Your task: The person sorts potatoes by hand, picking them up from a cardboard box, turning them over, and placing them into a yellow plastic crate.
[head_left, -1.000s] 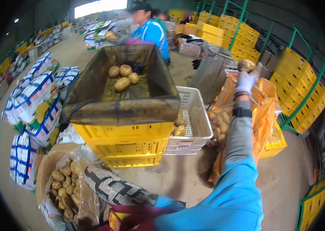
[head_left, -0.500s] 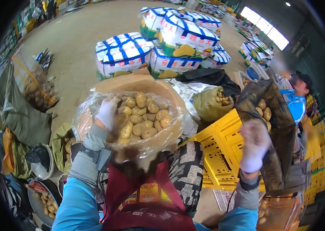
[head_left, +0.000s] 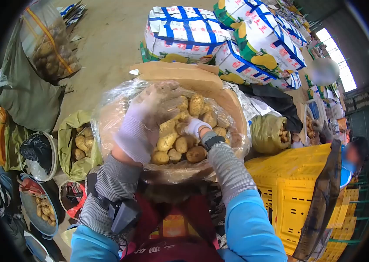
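Head view: see long potato (head_left: 166, 142) in carton (head_left: 175, 72), inside plastic liner (head_left: 110, 113), between both hands, on top of the heap. From right hand (head_left: 195, 127), look left and a bit toward the body; from left hand (head_left: 141, 126), look right and a bit toward the body. Nearer to right fingertips than to left ones. Long axis slanting, near-left end to far-right end, with far-right end pointing roughly at right fingertips; crosswise to line of right forearm (head_left: 232, 168). Lying on its side, not on end. Right hand low among other potatoes (head_left: 195, 105), fingers partly bent and touching the heap; cannot tell how wide open, or if gripping any. Left hand over left part of heap, smeared by motion, fingers reaching away from body; cannot tell opening or any hold. Dark potato (head_left: 196, 154) at near side of heap, below right wrist, long axis roughly sideways.
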A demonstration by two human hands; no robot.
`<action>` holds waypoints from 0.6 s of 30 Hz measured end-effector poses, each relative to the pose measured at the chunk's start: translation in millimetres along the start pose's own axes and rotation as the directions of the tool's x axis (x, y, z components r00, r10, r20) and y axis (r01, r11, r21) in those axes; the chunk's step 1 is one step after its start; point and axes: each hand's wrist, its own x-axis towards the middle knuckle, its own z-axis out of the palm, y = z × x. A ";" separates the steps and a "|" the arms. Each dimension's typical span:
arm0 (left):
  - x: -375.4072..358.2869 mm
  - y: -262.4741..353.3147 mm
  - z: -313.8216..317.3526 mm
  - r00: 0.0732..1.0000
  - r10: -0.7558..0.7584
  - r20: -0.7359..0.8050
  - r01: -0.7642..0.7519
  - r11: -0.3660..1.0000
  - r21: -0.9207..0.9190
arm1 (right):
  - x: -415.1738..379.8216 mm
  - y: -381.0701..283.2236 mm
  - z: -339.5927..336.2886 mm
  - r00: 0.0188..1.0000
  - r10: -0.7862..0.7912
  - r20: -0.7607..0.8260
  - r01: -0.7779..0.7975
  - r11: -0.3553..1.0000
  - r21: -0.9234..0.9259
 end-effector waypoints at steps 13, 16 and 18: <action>16.4 -24.2 9.3 0.982 -0.115 -0.152 0.112 0.993 -0.029 | -51.6 16.4 -36.8 0.984 -0.176 -0.004 0.034 0.172 0.984; 9.3 -45.0 29.8 0.999 -0.050 -0.005 0.049 0.944 0.327 | -134.0 0.6 -79.8 0.948 -0.297 -0.119 0.147 0.075 0.986; 8.4 -76.2 30.2 0.987 -0.023 0.159 -0.066 0.847 0.528 | -167.1 -3.0 -82.7 0.933 -0.252 -0.255 0.317 0.249 0.915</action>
